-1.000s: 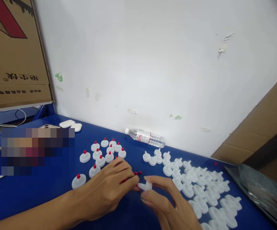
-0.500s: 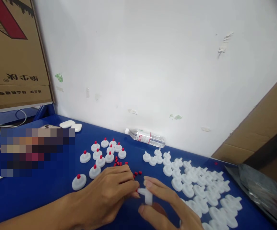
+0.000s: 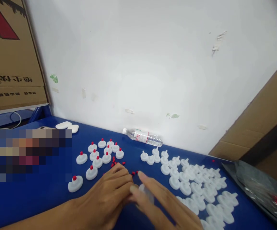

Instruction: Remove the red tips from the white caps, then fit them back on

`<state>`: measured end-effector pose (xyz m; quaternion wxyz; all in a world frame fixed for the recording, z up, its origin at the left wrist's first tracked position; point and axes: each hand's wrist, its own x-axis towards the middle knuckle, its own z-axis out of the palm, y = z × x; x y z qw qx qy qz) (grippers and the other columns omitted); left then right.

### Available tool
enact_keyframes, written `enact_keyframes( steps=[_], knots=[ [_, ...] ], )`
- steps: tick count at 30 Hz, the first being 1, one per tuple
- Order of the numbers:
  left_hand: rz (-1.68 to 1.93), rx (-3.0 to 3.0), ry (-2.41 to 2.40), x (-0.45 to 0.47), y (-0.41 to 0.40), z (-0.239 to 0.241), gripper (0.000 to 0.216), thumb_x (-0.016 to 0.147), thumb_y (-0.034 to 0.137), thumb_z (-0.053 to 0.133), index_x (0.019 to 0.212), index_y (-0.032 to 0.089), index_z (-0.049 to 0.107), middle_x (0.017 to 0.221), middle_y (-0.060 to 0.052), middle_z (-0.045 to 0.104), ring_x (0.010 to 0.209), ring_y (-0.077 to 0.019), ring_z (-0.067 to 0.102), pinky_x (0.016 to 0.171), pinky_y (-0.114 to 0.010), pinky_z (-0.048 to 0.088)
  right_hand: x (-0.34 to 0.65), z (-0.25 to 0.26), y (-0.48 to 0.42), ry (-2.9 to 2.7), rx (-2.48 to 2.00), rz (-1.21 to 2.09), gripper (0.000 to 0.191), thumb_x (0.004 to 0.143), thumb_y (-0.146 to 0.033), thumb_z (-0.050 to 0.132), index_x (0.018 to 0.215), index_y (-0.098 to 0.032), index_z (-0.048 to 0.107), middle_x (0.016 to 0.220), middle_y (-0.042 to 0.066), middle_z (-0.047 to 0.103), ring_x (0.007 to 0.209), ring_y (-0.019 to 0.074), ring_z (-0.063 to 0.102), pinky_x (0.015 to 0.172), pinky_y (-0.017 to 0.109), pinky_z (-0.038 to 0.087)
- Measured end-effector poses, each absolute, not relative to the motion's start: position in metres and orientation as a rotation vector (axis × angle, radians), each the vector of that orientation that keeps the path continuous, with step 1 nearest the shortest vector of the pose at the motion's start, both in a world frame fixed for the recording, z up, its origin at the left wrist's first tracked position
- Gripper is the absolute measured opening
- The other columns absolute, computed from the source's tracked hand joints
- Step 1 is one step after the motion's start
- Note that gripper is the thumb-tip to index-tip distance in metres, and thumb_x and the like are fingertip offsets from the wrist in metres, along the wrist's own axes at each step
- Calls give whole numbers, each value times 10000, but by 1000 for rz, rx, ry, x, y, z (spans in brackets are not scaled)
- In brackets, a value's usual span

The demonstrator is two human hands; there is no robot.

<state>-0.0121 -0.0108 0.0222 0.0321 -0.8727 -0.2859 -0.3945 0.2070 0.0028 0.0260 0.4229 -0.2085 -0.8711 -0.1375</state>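
My left hand and my right hand meet low in the middle over the blue table. Between their fingertips sits a white plastic cap, blurred and partly hidden; my right fingers close on it. My left fingers are pinched against it, and what they hold is hidden. Small loose red plugs lie just beyond my left hand. Further left stand several white caps with red plugs. To the right lie several plain white caps.
A clear water bottle lies against the white wall. White earbud cases sit at the back left. A cardboard box stands at the left, another cardboard sheet and a dark plastic bag at the right.
My hands have drawn closer together, with the white cap now more hidden between the fingers. The view has shifted slightly to the right and down.
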Motion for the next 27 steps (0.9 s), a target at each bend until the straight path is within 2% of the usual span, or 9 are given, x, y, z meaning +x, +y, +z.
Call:
enact_keyframes(
  steps=[4,6,9,11,13,18,22,27],
  knots=[
    [-1215,-2685,-876,-12,-11,19,200,1076,96,344,1006,173,514,802,-28,589,711,-183,481,768,-361,403,219,31,23,-2335,-387,-241,338,1021,-102,530,1347,-99,619,1318,95,704,1168,149,700,1030,170,522],
    [-1214,-2668,-928,-12,-11,16,216,1083,97,334,983,178,507,805,-25,590,718,-182,471,778,-360,397,222,27,29,-2338,-388,-191,297,1037,-183,560,1318,-103,613,1250,88,741,1126,136,720,1015,157,525],
    [-1166,-2663,-1010,-13,-11,13,220,1076,79,349,982,185,517,821,-25,605,734,-185,480,772,-338,400,222,18,30,-2274,-440,-238,340,1012,-346,639,1288,-148,616,1116,48,789,1005,130,763,950,148,554],
    [-1122,-2686,-1007,-16,-9,11,195,1059,66,383,1025,179,538,833,-30,612,737,-188,491,741,-317,406,219,12,28,-2234,-467,-272,354,998,-394,653,1262,-159,626,1068,44,799,938,138,779,907,149,574],
    [-1081,-2712,-1001,-19,-9,10,191,1026,37,419,1055,175,548,843,-33,616,736,-188,499,714,-300,411,216,8,26,-2218,-490,-273,338,1004,-389,643,1248,-155,628,1061,51,801,905,143,785,885,146,581],
    [-998,-2766,-1060,-23,-12,10,268,899,-38,432,990,198,520,876,-26,630,738,-180,524,703,-279,440,213,6,22,-2260,-476,-259,310,1026,-334,614,1267,-140,609,1081,47,798,930,128,779,917,134,562],
    [-967,-2765,-1091,-23,-16,10,313,835,-58,432,984,208,498,885,-21,636,779,-185,573,753,-286,478,214,5,22,-2267,-451,-329,280,1020,-262,622,1260,-117,638,1097,49,794,959,133,775,949,142,552],
    [-926,-2788,-1122,-21,-20,7,328,795,-64,433,958,218,473,908,-22,651,817,-193,613,780,-292,501,215,1,22,-2271,-451,-391,254,1015,-278,635,1200,-114,694,1090,40,795,934,131,779,948,142,554]
  ],
)
